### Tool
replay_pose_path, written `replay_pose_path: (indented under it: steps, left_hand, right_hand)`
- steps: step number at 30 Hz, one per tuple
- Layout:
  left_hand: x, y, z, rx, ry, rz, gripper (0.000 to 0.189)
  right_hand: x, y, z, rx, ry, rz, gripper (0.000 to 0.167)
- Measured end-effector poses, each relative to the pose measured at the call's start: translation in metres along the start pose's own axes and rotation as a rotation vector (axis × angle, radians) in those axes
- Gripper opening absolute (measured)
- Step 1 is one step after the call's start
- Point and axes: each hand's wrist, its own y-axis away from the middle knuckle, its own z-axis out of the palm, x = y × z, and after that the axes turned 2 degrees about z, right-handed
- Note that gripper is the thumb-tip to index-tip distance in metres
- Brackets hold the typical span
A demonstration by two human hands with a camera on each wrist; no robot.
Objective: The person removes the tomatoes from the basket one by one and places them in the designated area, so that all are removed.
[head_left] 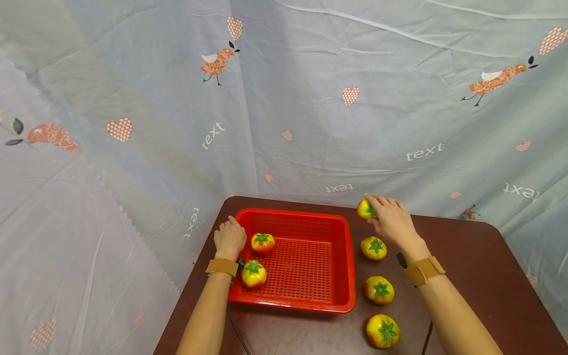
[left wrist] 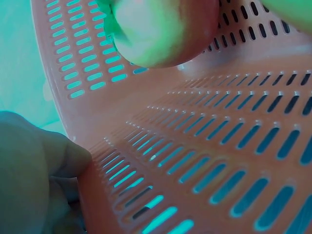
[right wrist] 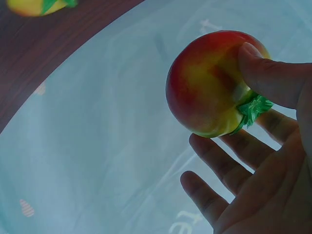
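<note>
My right hand (head_left: 392,219) holds a red-and-yellow tomato (right wrist: 209,83) with a green star-shaped leaf top, above the table's back edge. In the right wrist view the thumb presses one side and fingers support the other; the little finger stands apart from it. My left hand (head_left: 230,239) grips the left rim of a red plastic basket (head_left: 348,266), its fingers hooked over the wall in the left wrist view. Inside the basket, near its left wall, sit two tomatoes, a back one (head_left: 263,244) and a front one (head_left: 254,274).
Right of the basket, three more tomatoes stand in a row: a far one (head_left: 373,248), a middle one (head_left: 379,290) and a near one (head_left: 383,331). The dark brown table (head_left: 479,276) meets a printed curtain (head_left: 301,98) behind and at the left. Thin cables hang from both wrists.
</note>
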Motion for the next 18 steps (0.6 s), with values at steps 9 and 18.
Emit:
replay_pose_path:
  steps: [9,18]
  left_hand:
    - [0.000,0.001,0.001,0.005,0.002,0.004,0.060]
    - [0.000,0.001,0.000,0.000,-0.003,0.001,0.061]
  right_hand:
    - [0.033,0.017,-0.001,-0.047,-0.011,0.084,0.069]
    - [0.061,0.038,0.018,-0.085,0.008,0.129,0.067]
